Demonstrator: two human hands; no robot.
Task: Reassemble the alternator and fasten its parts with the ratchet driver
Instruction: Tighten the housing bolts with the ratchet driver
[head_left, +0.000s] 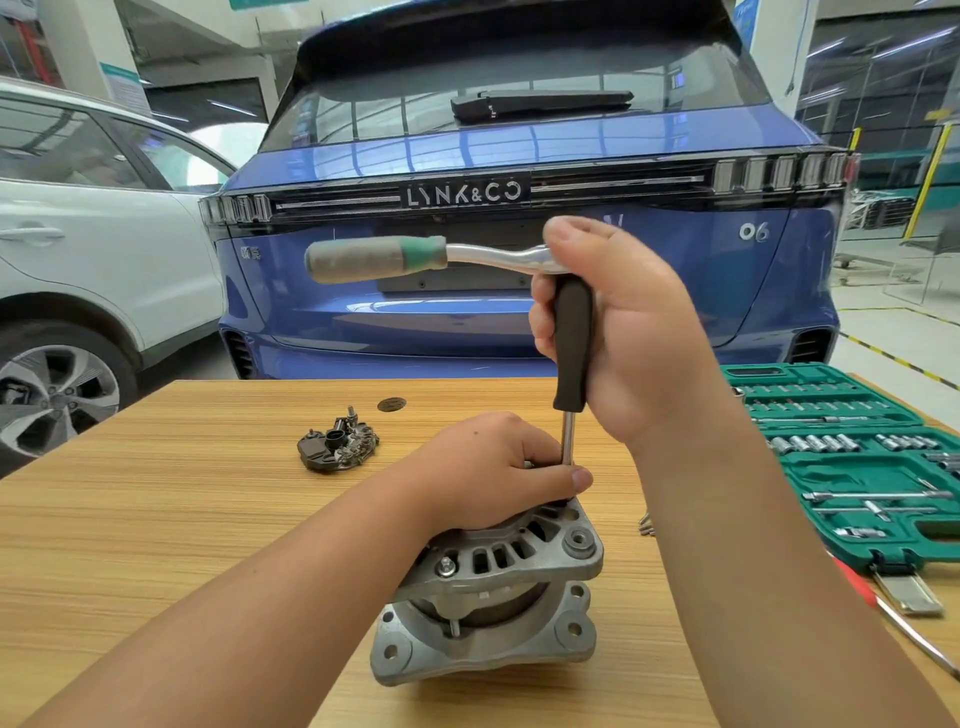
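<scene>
The silver alternator (488, 613) stands on the wooden table (156, 519) at the front middle. My left hand (483, 473) rests on its top housing, and thumb and fingers pinch the thin steel shaft (568, 439) of a driver extension near its lower end. My right hand (618, 322) grips the black driver handle (571, 343) upright above it. A ratchet (415, 257) with a grey and green grip sits on top of that handle and points left. The shaft's tip is hidden behind my left fingers.
A dark rectifier plate (337, 441) lies on the table behind the alternator to the left. A green socket set case (857, 462) lies open at the right, with a red-handled tool (893, 618) in front of it. A blue car and a white car stand beyond the table.
</scene>
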